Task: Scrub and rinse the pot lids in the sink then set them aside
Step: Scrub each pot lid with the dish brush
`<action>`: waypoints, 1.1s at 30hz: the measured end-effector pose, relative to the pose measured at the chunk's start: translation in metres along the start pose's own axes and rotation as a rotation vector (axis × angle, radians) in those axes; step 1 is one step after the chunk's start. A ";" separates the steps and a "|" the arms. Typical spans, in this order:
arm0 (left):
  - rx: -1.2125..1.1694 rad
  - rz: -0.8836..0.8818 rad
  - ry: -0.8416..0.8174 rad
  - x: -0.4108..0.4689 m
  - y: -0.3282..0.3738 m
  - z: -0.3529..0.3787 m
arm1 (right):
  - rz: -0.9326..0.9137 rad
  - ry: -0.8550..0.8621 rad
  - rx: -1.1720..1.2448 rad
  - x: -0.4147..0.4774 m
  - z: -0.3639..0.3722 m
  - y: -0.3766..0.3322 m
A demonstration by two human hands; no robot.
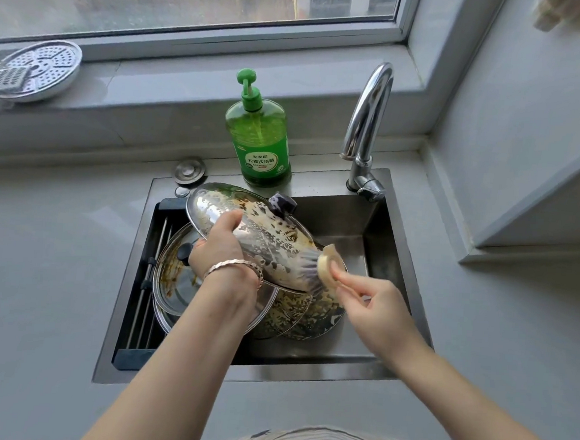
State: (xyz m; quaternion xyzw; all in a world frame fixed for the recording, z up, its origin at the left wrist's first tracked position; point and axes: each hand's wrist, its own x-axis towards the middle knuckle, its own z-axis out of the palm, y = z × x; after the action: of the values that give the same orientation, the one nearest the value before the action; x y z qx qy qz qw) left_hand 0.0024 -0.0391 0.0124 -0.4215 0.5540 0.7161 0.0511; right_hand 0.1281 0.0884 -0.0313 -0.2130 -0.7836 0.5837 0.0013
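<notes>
Head view: in the steel sink [394,234] set into the grey worktop [38,271], the left hand [220,246] holds a tilted, brown-stained round steel lid [266,242], its grip curled round the rim. The right hand [375,308] has its grip pinching a pale round sponge [328,269] against the lid's lower edge. More stained steel lids [174,280] lie in the basin beneath.

Over the sink [350,220], the left hand [216,245] grips a soapy, tilted lid [270,235] by its rim; the right hand [375,310] pinches a sponge [328,265] against the lid's lower edge. More lids [174,287] lie in the sink below. Soap bottle [258,138] and tap [367,122] stand behind the sink, the tap at its right.
</notes>
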 end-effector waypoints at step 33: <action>0.501 -0.266 -0.659 -0.013 0.013 0.002 | 0.444 0.070 0.337 0.055 -0.007 -0.007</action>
State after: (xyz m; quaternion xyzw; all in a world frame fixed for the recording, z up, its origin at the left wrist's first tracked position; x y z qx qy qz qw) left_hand 0.0025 -0.0371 0.0304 -0.2129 0.6057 0.6428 0.4178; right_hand 0.0775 0.1118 -0.0363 -0.3963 -0.6092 0.6839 -0.0641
